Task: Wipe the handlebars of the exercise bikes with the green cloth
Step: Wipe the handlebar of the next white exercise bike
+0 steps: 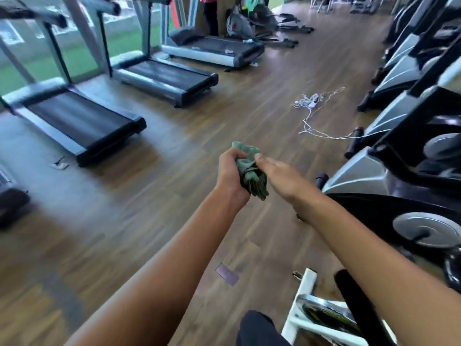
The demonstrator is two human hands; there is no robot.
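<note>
The green cloth is bunched up and held out in front of me over the wooden floor. My left hand grips it, fingers curled round the bundle. My right hand lies flat against the cloth's right side, thumb on top and fingers hidden behind it. A row of grey and black exercise bikes runs along the right edge. No handlebar of those bikes shows. The white frame of a nearer bike sits at the bottom right, with a black padded bar beside it.
Three treadmills line the left side by the windows. A tangle of white cables with a power strip lies on the floor ahead. A person stands at the far back beside more machines. My dark trouser leg shows at the bottom.
</note>
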